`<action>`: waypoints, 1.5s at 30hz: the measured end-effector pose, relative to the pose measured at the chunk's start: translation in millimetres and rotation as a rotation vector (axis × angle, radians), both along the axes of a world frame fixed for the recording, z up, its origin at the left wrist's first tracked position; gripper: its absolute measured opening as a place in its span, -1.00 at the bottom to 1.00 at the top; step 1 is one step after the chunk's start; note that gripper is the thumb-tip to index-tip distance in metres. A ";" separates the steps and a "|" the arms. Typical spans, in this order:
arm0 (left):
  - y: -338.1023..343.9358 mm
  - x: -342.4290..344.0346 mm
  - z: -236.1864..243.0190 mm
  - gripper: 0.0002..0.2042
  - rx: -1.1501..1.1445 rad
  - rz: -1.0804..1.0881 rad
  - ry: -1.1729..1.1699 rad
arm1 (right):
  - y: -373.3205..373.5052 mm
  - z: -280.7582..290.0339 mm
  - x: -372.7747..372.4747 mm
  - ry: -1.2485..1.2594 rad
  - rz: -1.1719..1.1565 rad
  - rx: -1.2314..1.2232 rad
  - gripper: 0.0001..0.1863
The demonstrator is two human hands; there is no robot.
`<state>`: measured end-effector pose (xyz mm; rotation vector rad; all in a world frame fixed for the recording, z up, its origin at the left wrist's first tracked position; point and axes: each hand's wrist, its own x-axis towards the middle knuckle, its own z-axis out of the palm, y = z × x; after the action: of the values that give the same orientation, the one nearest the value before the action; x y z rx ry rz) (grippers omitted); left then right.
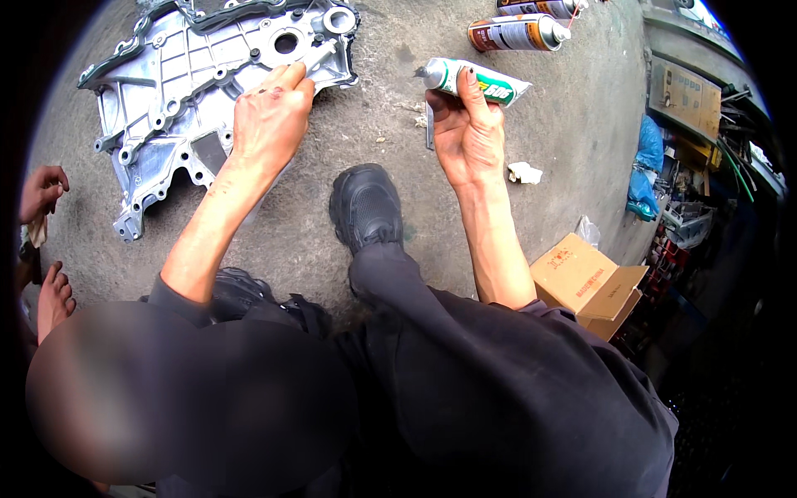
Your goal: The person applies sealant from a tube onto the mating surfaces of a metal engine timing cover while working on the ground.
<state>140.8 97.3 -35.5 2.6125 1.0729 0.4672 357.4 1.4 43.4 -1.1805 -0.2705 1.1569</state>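
A silver cast-metal engine cover [170, 62] with ribs, bolt holes and a black sealant bead along its edge lies on the floor at upper left. My left hand [270, 120] is closed over its right part. A pale narrow piece [320, 58] shows at the fingertips, but I cannot make out what it is. To the right, my right hand [469, 137] grips a white and green sealant tube [477, 80] between thumb and fingers, above the floor. Dark grey paste shows at the tube's nozzle end [422, 73]. A thin dark flat strip [429, 124] shows beside those fingers.
Two spray cans [519, 33] lie at the top right. A crumpled white scrap [525, 173] is right of my right wrist, and an open cardboard box [585, 278] stands lower down. Blue bags [646, 166] and clutter line the right side. Another person's hand [41, 192] is at far left.
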 end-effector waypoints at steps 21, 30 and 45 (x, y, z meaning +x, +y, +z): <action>-152.4 -103.0 39.9 -0.80 -0.995 0.316 -0.257 | 16.9 -36.3 -42.3 -0.783 0.009 -0.264 -0.78; -132.4 -129.6 34.3 -0.67 -1.417 0.852 -0.403 | 25.5 -55.4 -57.7 -0.964 0.054 -0.165 -0.80; -130.6 -134.3 29.7 -0.69 -1.482 0.822 -0.422 | 27.9 -66.2 -61.5 -1.027 0.118 0.029 -0.82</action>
<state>6.5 -33.2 -5.8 0.7299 1.4414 0.1785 295.8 29.4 -22.9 -1.6701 -1.1350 0.5437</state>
